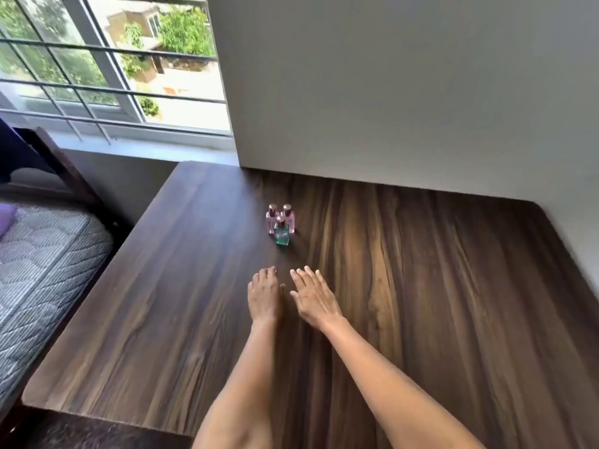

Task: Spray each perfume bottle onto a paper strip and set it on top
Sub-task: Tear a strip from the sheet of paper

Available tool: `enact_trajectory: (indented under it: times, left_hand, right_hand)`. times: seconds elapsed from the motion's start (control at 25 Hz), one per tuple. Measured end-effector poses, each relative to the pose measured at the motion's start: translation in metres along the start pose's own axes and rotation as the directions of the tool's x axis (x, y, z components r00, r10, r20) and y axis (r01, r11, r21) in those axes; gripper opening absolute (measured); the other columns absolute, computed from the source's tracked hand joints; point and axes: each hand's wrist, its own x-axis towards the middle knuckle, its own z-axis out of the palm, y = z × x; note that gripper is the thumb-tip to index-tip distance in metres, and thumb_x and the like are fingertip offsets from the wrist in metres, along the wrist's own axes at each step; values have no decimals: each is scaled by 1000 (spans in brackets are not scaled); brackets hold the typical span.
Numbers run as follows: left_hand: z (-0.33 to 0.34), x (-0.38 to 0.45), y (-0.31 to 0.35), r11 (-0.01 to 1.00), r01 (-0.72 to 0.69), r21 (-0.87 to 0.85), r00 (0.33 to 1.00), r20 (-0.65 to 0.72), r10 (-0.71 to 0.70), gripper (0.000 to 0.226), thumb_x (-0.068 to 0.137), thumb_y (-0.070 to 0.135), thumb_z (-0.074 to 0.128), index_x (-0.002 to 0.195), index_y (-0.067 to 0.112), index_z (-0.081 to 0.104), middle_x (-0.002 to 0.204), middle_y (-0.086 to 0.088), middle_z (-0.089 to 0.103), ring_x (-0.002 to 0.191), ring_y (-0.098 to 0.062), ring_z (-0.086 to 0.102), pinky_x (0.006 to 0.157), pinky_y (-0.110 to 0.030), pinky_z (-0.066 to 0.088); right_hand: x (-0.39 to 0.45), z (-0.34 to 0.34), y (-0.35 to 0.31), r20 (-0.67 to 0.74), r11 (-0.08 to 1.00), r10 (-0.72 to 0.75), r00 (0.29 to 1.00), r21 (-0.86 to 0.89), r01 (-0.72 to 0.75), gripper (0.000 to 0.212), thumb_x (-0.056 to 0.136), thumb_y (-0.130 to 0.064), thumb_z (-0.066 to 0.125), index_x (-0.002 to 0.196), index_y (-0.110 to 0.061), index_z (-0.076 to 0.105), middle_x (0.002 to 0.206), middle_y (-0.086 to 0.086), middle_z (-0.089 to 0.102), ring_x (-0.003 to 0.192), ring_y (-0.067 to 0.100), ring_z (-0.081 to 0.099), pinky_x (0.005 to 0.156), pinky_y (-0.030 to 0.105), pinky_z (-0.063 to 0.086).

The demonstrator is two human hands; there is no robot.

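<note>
Three small perfume bottles stand close together on the dark wooden table. Two are pink, one on the left and one on the right, and a green bottle stands just in front of them. All have dark reddish caps. My left hand and my right hand lie flat on the table, palms down, a short way in front of the bottles. Both hands hold nothing and touch no bottle. No paper strip is in view.
A grey wall runs along the table's far and right sides. A barred window is at the upper left. Left of the table stands a bed with a grey mattress. The table's left edge drops off beside the bed.
</note>
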Motion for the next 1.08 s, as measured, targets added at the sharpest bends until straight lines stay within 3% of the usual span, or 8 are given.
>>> enact_trajectory:
  times: [0.2,0.32,0.44,0.6,0.72,0.84,0.92,1.08]
  left_hand:
    - [9,6,-12,956,284,-74,955,106,-275,59,83,25,66,134,10,38,128,-14,49,120,-31,45,96,-40,42]
    - [9,18,-12,864,409,-294,912,162,-377,51,82,11,63,129,7,43,126,-20,51,121,-37,46,99,-43,40]
    - [8,23,-12,791,471,-392,882,213,-420,41,82,9,58,122,7,48,123,-21,53,121,-38,45,99,-42,40]
    - [12,25,-12,813,449,-371,888,283,-362,34,80,12,60,113,7,55,119,-19,58,120,-36,47,95,-40,44]
    - [13,29,-9,793,438,-422,889,334,-313,13,79,22,67,89,14,69,105,-13,67,104,-31,60,81,-32,48]
    - [12,31,-1,698,440,-565,894,350,-281,12,79,16,65,86,10,73,84,-15,71,79,-30,67,75,-32,55]
    - [9,33,9,627,383,-678,919,349,-184,15,81,18,66,86,5,74,66,-12,67,59,-22,63,68,-36,58]
    - [0,39,47,491,248,-835,946,318,63,23,88,26,63,95,7,75,74,-11,69,67,-15,61,68,-33,56]
  right_hand:
    - [-5,21,-6,100,998,45,994,46,-49,53,99,-29,31,147,-10,18,152,10,29,144,23,18,118,38,2]
    - [-4,23,-5,97,992,75,992,97,-84,53,99,-30,34,146,-10,22,145,12,40,138,25,30,117,40,9]
    - [-3,21,-5,79,981,122,989,144,-133,52,98,-30,37,145,-11,26,140,12,46,130,26,39,115,39,18]
    - [3,15,-5,48,937,217,975,269,-222,50,96,-27,42,142,-14,31,136,11,51,126,29,44,105,40,32]
    - [8,11,-2,34,863,290,956,423,-277,46,92,-18,46,138,-14,38,135,10,52,125,28,46,102,37,38]
    - [12,5,0,-15,727,386,922,620,-294,36,91,-10,51,126,-8,51,126,14,58,115,27,55,96,31,42]
    - [13,-1,3,-54,627,457,888,728,-278,30,89,-8,56,119,-6,57,117,14,64,108,25,60,92,29,46]
    - [13,-23,19,-66,326,639,767,926,-191,26,87,-5,62,112,1,63,110,17,68,99,24,65,79,16,49]
